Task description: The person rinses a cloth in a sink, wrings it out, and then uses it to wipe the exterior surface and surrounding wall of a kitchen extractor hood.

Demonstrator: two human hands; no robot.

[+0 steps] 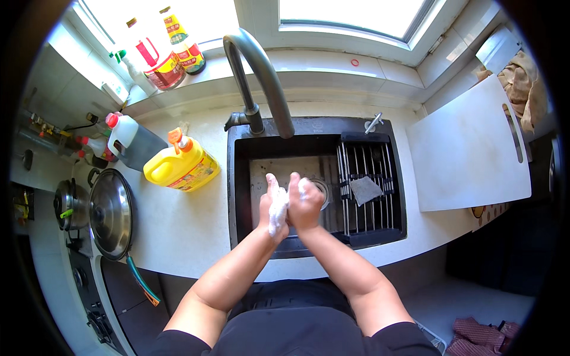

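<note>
White soap lather covers much of my left hand (pixel 266 206), which is held over the dark sink (pixel 236 178) with its visible fingers stretched out. Against it presses my right hand (pixel 306 204), with some foam on it too. Its fingers look curled, and what they close on, if anything, is hidden between the two hands. A round drain (pixel 323 191) shows just beyond my right hand. The tall grey faucet (pixel 278 89) arches over the sink's back edge, and no water is seen running from it.
A rack (pixel 355 216) with a grey cloth (pixel 366 190) spans the sink's right side. Left stand a yellow jug (pixel 184 169), a dark-liquid jug (pixel 136 142) and a lidded pan (pixel 111 213). A white cutting board (pixel 469 154) leans at right. Bottles (pixel 161 68) line the sill.
</note>
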